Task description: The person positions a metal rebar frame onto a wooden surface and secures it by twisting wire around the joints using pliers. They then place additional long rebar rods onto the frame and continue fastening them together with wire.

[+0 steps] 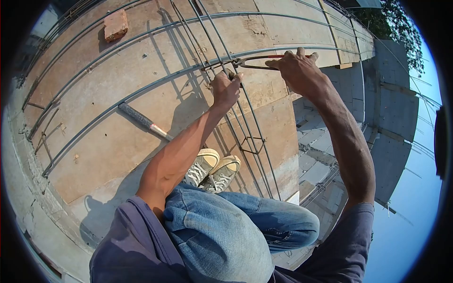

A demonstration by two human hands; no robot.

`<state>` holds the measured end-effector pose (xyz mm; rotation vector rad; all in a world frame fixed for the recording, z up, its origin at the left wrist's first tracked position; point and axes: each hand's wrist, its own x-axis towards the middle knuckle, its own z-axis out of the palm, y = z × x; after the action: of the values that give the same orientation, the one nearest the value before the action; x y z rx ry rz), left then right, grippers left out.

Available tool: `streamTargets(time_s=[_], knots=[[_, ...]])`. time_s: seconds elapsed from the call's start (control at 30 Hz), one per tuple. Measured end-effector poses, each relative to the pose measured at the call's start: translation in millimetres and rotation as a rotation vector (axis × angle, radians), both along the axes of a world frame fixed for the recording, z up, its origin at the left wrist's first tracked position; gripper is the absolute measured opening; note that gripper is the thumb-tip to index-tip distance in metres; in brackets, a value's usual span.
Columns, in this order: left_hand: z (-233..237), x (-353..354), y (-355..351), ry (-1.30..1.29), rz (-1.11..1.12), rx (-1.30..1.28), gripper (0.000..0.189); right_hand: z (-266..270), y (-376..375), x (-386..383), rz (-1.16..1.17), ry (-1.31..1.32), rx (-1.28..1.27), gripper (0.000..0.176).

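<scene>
Gripping the pincers (pixel 257 58) by their handles, my right hand (pixel 300 70) reaches the crossed steel bars (pixel 165 79), my left hand (pixel 226 89) curled closed against them.

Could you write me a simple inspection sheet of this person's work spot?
Surface: flat tan sheeting, shadows across it.
Job's things: long grey metal bars, crossing; dark metal pincers with red on one handle, at the crossing.
Clutter: rough reddish brick; black-gripped, pale-shafted tool, far end hidden.
Hands: left hand closed beside the crossing; right hand on the pincers.
Cables: nothing seen.
Surroundings: grey panels, green foliage, blue sky.
</scene>
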<state>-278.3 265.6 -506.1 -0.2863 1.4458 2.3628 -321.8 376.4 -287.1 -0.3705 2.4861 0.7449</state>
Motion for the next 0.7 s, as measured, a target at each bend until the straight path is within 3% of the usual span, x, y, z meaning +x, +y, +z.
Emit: streamTargets(time_s=[0.07, 0.17, 0.33, 0.47, 0.5, 0.57, 0.7], knots=[[-10.1, -1.5, 7.7, 0.013, 0.045, 0.003, 0.029, -2.1, 4.4, -1.7, -0.009, 0.021, -0.004, 0.054], [-11.4, -1.0, 9.7, 0.016, 0.063, -0.068, 0.030, -7.3, 14.8, -6.5, -0.029, 0.068, -0.224, 0.042], [6.5, -1.3, 5.2, -0.064, 0.088, -0.122, 0.033, -4.3, 5.2, -12.3, -0.034, 0.004, -0.171, 0.036], [11.1, -3.7, 9.8, -0.156, 0.084, -0.101, 0.029, 3.2, -13.2, -6.6, 0.147, 0.010, 0.074, 0.024], [15.2, -3.4, 6.8, -0.143, 0.044, -0.157, 0.029, 1.1, -10.9, -7.7, 0.195, 0.022, 0.036, 0.015], [19.9, -2.8, 6.9, -0.154, 0.070, -0.205, 0.028, 7.5, -19.4, -14.8, 0.134, -0.166, 0.040, 0.020], [9.8, -2.5, 1.8, -0.024, -0.012, -0.261, 0.028, 12.7, -19.8, -8.1, 0.014, -0.054, -0.104, 0.034]])
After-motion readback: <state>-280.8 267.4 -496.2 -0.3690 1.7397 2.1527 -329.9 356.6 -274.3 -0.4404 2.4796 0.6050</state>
